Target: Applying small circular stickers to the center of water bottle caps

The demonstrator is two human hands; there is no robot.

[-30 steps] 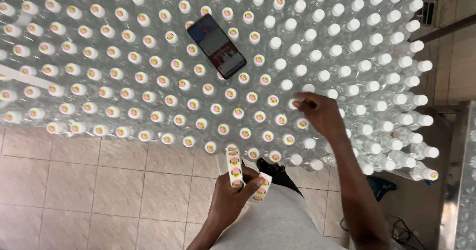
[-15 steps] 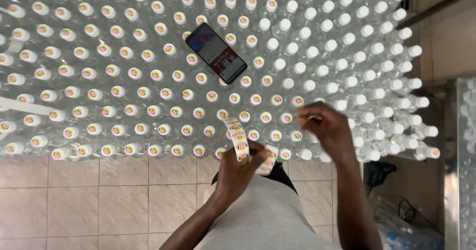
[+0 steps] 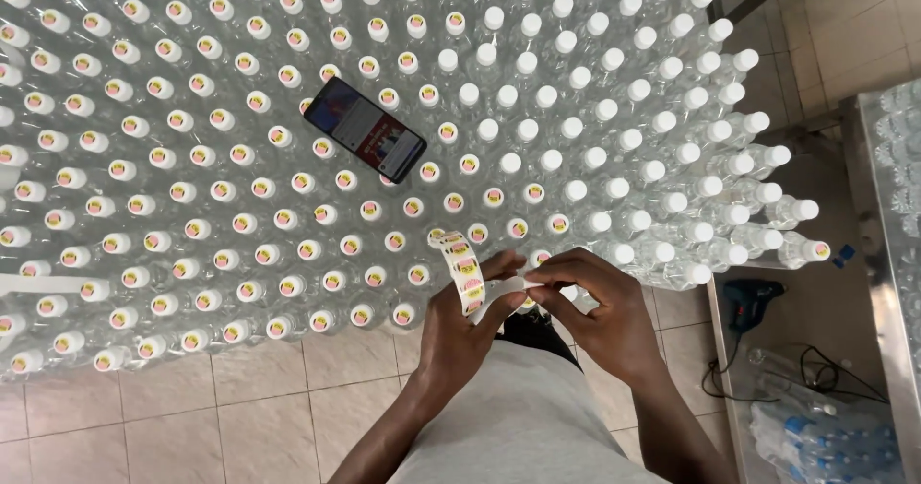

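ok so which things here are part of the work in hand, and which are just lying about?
In use:
- sticker strip, held in left hand
- right hand, fingers pinching the strip's end
- capped clear bottles, many caps already stickered

Lying about:
- phone resting on the caps
- blue drill on the floor
- cable

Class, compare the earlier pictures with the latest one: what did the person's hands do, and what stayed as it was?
The right hand drew back from the bottle caps and came in to the sticker strip, its fingers now pinching at the strip's end. The left hand kept hold of the strip and lifted it a little. The phone still lies on the capped bottles, which stand in rows as before.
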